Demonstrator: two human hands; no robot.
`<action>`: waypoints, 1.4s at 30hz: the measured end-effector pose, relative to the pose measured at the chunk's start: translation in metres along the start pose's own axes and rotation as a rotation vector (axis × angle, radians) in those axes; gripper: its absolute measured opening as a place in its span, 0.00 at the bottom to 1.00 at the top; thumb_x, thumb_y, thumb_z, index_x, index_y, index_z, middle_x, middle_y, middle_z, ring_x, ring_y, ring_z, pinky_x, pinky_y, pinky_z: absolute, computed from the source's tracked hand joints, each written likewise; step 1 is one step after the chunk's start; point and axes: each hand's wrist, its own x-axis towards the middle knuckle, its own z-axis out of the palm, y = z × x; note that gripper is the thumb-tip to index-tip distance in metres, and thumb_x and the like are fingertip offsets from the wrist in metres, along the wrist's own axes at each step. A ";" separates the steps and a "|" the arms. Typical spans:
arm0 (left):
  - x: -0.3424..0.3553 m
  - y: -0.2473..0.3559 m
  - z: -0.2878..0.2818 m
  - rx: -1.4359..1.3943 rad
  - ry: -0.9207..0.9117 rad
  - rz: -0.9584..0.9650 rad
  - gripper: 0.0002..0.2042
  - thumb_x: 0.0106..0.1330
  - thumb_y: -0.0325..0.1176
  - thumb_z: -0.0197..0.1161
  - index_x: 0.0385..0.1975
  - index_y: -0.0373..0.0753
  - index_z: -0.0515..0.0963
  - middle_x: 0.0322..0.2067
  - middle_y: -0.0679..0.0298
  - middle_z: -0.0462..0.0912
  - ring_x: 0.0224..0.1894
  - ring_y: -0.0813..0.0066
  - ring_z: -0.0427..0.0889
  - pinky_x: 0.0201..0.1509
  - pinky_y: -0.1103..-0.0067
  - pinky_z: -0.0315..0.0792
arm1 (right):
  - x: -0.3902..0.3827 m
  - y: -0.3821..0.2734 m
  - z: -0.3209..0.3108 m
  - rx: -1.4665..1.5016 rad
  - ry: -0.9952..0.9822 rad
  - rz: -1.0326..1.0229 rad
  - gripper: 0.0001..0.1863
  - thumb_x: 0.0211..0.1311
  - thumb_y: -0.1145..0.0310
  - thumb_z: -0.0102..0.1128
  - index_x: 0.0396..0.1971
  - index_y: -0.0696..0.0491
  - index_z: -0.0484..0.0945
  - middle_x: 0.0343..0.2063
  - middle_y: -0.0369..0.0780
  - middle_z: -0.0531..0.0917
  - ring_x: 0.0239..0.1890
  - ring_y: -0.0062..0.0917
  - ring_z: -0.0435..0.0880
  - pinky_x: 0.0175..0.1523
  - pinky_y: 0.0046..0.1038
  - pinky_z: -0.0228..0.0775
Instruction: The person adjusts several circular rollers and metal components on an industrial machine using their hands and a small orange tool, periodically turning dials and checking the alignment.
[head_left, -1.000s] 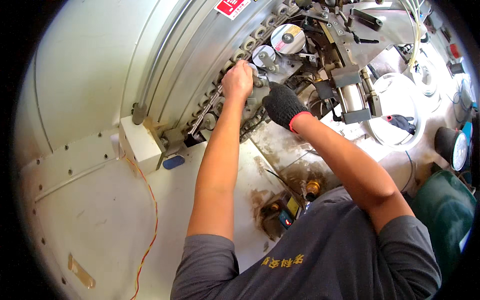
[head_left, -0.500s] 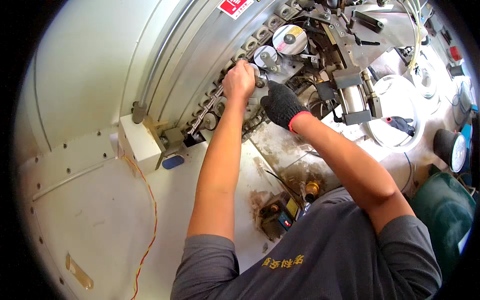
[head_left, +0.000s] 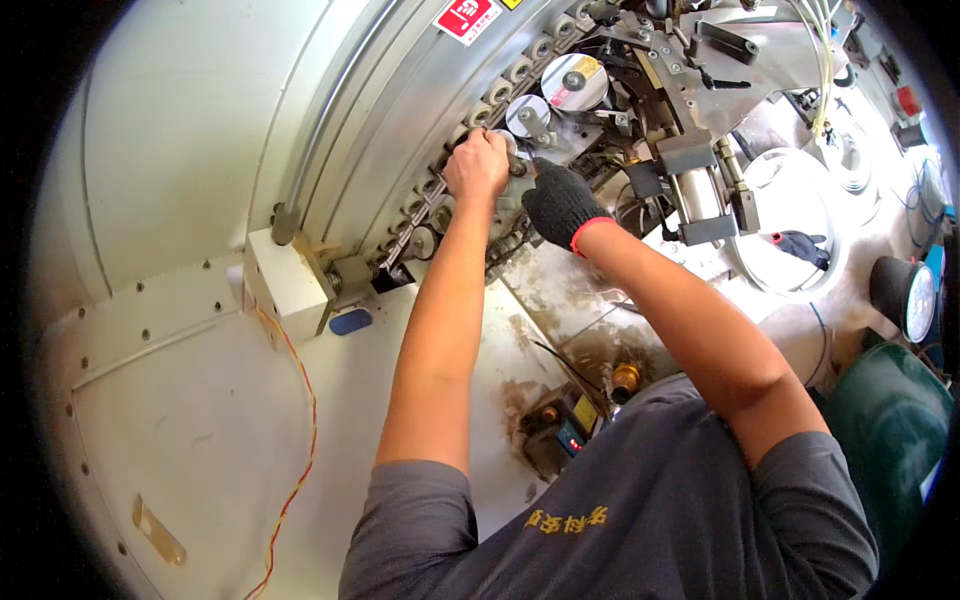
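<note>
My bare left hand is closed at the machine's row of rollers, its fingertips curled out of sight beside a small silver wheel. Just right of it, my right hand, in a black knit glove with a red cuff, is curled with its fingers near a round metal knob. What either hand grips is hidden. Past them sit a mid-sized silver disc and a larger labelled disc. A chain-like strip runs down to the left of my left forearm.
A metal cylinder block juts out right of my gloved hand. Beyond it lies a white ring-shaped tub with a dark glove in it. A small black device sits below my arms; a twisted wire hangs left.
The view has shifted slightly. Both hands stay at the same spot by the rollers, with only a small shift of the fingers.
</note>
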 end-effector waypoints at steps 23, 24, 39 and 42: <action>-0.075 -0.042 -0.092 -0.999 -0.473 0.164 0.12 0.69 0.31 0.61 0.46 0.31 0.75 0.30 0.62 0.83 0.31 0.75 0.80 0.37 0.79 0.74 | -0.125 -0.032 -0.081 0.689 -0.400 0.244 0.23 0.66 0.69 0.55 0.61 0.55 0.70 0.28 0.40 0.81 0.22 0.27 0.80 0.26 0.29 0.72; -0.084 -0.046 -0.096 -1.290 -0.827 0.208 0.10 0.68 0.33 0.63 0.41 0.32 0.78 0.26 0.62 0.82 0.27 0.76 0.79 0.32 0.79 0.73 | -0.127 -0.033 -0.084 0.833 -0.427 0.285 0.23 0.67 0.68 0.56 0.62 0.54 0.70 0.27 0.36 0.79 0.20 0.20 0.76 0.23 0.23 0.67; -0.052 -0.077 0.014 -0.167 0.141 0.236 0.19 0.73 0.43 0.49 0.60 0.46 0.69 0.53 0.53 0.76 0.56 0.52 0.75 0.62 0.59 0.64 | -0.057 -0.017 0.070 0.221 -0.107 0.048 0.27 0.59 0.71 0.53 0.59 0.64 0.69 0.51 0.58 0.78 0.53 0.50 0.78 0.60 0.42 0.69; -0.052 -0.075 0.014 -0.114 0.214 0.190 0.18 0.74 0.43 0.47 0.59 0.47 0.69 0.52 0.56 0.75 0.56 0.54 0.74 0.64 0.58 0.61 | -0.049 -0.005 0.088 0.164 0.011 0.036 0.29 0.59 0.68 0.53 0.60 0.64 0.67 0.49 0.59 0.79 0.54 0.51 0.77 0.60 0.43 0.68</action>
